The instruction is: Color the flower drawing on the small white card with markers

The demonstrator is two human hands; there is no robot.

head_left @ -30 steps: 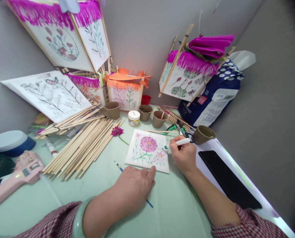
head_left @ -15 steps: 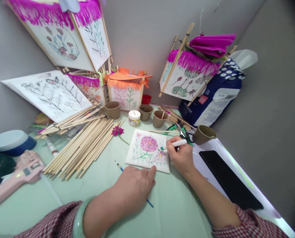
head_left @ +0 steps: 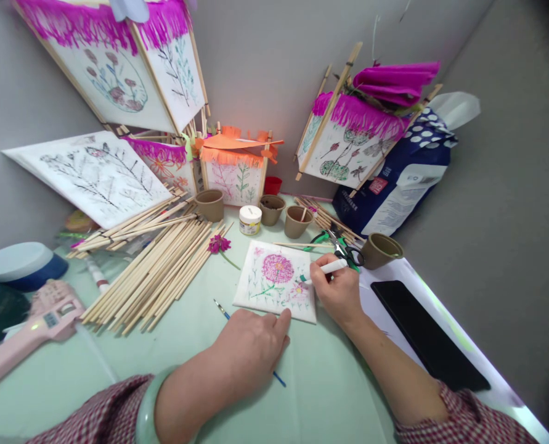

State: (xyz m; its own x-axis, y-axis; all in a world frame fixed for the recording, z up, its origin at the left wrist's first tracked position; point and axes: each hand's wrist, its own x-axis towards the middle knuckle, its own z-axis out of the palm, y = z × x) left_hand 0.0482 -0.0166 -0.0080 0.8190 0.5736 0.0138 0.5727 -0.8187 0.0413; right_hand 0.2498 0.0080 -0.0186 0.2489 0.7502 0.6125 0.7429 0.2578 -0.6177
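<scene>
My right hand [head_left: 336, 287] is closed on a white marker [head_left: 333, 267] with a green tip, held at a low slant. The tip meets the right side of a small white panel [head_left: 251, 290], or hovers just over it; I cannot tell which. Drawn there are a large pink flower, smaller pink flowers and green stems and leaves. My left hand [head_left: 256, 342] rests on the table, index finger stretched to the panel's lower edge, the other fingers partly hidden. Beneath that hand lies a thin blue paintbrush [head_left: 280, 379], with both ends showing.
Left of the panel are a cut magenta flower [head_left: 219, 244], a pile of wooden sticks [head_left: 151, 277] and a pink glue gun [head_left: 34, 336]. Behind stand a white-lidded jar [head_left: 249, 220], brown pots [head_left: 297, 222] and decorated lanterns [head_left: 350, 142]. Scissors [head_left: 343, 246] and a black phone [head_left: 429, 333] lie right.
The marker's tip has shifted very slightly downward on the panel with my right hand. My left hand stays in place at the lower edge.
</scene>
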